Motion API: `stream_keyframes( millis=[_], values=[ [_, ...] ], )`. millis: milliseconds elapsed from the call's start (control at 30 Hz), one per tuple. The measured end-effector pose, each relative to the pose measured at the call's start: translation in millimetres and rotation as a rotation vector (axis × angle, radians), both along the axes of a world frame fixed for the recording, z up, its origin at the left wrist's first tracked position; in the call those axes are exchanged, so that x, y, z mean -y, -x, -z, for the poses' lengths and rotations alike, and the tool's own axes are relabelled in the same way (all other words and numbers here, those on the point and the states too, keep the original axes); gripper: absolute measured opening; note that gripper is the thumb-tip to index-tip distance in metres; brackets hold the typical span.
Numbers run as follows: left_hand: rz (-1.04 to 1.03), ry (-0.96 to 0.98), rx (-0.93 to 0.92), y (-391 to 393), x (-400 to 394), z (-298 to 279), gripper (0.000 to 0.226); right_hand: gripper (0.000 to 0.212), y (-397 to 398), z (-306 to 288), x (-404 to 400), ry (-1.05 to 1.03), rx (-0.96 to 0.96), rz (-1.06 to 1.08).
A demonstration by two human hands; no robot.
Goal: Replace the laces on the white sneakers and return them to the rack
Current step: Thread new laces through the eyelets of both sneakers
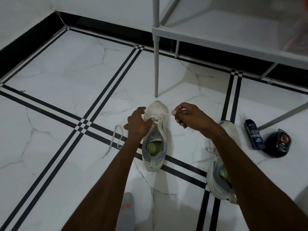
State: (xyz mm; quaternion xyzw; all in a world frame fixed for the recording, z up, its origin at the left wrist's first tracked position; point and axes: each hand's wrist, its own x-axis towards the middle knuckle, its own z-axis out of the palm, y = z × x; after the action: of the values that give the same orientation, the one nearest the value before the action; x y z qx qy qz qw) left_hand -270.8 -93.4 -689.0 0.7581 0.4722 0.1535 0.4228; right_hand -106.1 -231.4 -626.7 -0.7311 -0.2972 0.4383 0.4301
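A white sneaker [155, 139] with a grey collar and a green insole stands on the tiled floor, toe pointing away from me. My left hand [137, 125] rests on its left side at the eyelets, fingers on the upper. My right hand [186, 117] pinches one end of the white lace [164, 114], drawn taut to the right from the front eyelets. The lace's other end [115, 140] lies looped on the floor to the left. The second white sneaker [221, 167] lies under my right forearm, partly hidden, laces loose.
A grey shoe rack [216, 33] stands at the back right, one leg [156, 67] just beyond the sneaker's toe. A dark blue cleaner bottle [254, 135] and a round black tin [277, 143] lie at the right. A grey insole [127, 209] lies near the bottom edge.
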Motion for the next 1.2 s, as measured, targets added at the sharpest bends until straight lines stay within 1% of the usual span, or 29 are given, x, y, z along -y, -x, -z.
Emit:
stream_keyframes(
  millis=[33, 67, 100, 133, 167, 200, 233, 300, 333, 367, 400, 433, 467, 500, 533, 567, 600, 667, 700, 733, 767, 800, 833, 867, 900, 967, 1033, 1100, 1200],
  values=[
    [0.102, 0.052, 0.037, -2, -2, 1, 0.073, 0.027, 0, 0, -1, -0.002, 0.002, -0.001],
    [0.217, 0.069, 0.085, -5, 0, -3, 0.082, 0.027, 2, 0, -2, -0.002, 0.008, -0.005],
    [0.311, 0.061, 0.116, -8, 3, -6, 0.076, 0.027, 4, 0, -4, 0.003, 0.015, -0.011],
    [0.375, 0.06, 0.123, -10, 7, -12, 0.058, 0.027, 5, 0, -7, 0.006, 0.018, -0.017],
    [0.372, 0.039, 0.127, -14, 9, -17, 0.037, 0.026, 6, 0, -8, 0.012, 0.017, -0.017],
    [0.306, 0.006, 0.128, -17, 10, -20, 0.019, 0.026, 6, 1, -7, 0.019, 0.021, -0.017],
    [0.151, -0.08, 0.086, -17, 9, -23, 0.012, 0.026, 5, 0, -7, 0.025, 0.03, -0.021],
    [-0.178, -0.229, -0.122, -10, -2, -24, 0.018, 0.026, 4, 0, -5, 0.028, 0.042, -0.02],
    [-0.227, -0.226, -0.167, -5, -9, -22, 0.036, 0.026, 2, 1, -5, 0.026, 0.046, -0.013],
    [-0.148, -0.204, -0.139, -2, -13, -21, 0.057, 0.026, 2, 1, -4, 0.027, 0.047, -0.008],
    [0.027, -0.173, -0.062, 0, -14, -20, 0.072, 0.026, 2, 2, -4, 0.023, 0.039, -0.008],
    [0.2, -0.122, 0.05, -2, -12, -16, 0.074, 0.026, 3, 2, -6, 0.015, 0.025, -0.009],
    [0.337, -0.063, 0.139, -4, -7, -17, 0.065, 0.027, 5, 2, -8, 0.006, 0.01, -0.014],
    [0.399, -0.01, 0.184, -6, -2, -14, 0.048, 0.027, 7, 1, -10, 0.006, 0.006, -0.021],
    [0.376, 0.008, 0.208, -7, 2, -12, 0.028, 0.028, 9, 4, -11, 0.011, 0.006, -0.026],
    [0.291, -0.012, 0.228, -8, 2, -9, 0.012, 0.028, 10, 5, -12, 0.016, 0.013, -0.031],
    [0.159, -0.065, 0.181, -6, 0, -8, 0.006, 0.028, 11, 6, -12, 0.019, 0.026, -0.04],
    [-0.118, -0.223, -0.034, 2, -8, -6, 0.009, 0.026, 10, 7, -11, 0.027, 0.052, -0.048],
    [-0.18, -0.246, -0.086, 7, -13, -5, 0.01, 0.025, 9, 7, -11, 0.028, 0.062, -0.046],
    [-0.15, -0.225, -0.061, 10, -17, -5, 0.025, 0.024, 8, 7, -11, 0.028, 0.069, -0.044],
    [-0.011, -0.198, 0.018, 8, -18, -5, 0.043, 0.024, 8, 7, -11, 0.024, 0.07, -0.039],
    [0.152, -0.188, 0.103, 4, -17, -6, 0.055, 0.025, 10, 7, -14, 0.018, 0.068, -0.033],
    [0.286, -0.175, 0.16, -2, -14, -4, 0.054, 0.025, 12, 7, -16, 0.013, 0.07, -0.029],
    [0.372, -0.159, 0.178, -7, -9, -6, 0.045, 0.026, 14, 7, -17, 0.012, 0.073, -0.03],
    [0.384, -0.136, 0.177, -11, -7, -4, 0.032, 0.026, 15, 8, -18, 0.015, 0.074, -0.033],
    [0.275, -0.097, 0.198, -12, -7, -3, 0.015, 0.024, 17, 9, -18, 0.031, 0.075, -0.035],
    [0.099, -0.122, 0.167, -4, -12, -3, 0.007, 0.023, 15, 8, -15, 0.044, 0.081, -0.037],
    [0.01, -0.086, 0.151, 5, -20, 2, 0.007, 0.022, 15, 3, -14, 0.017, 0.076, -0.056],
    [-0.017, -0.07, 0.145, 5, -17, -3, 0.014, 0.019, 21, -7, -17, -0.036, 0.056, -0.146]
  ],
)
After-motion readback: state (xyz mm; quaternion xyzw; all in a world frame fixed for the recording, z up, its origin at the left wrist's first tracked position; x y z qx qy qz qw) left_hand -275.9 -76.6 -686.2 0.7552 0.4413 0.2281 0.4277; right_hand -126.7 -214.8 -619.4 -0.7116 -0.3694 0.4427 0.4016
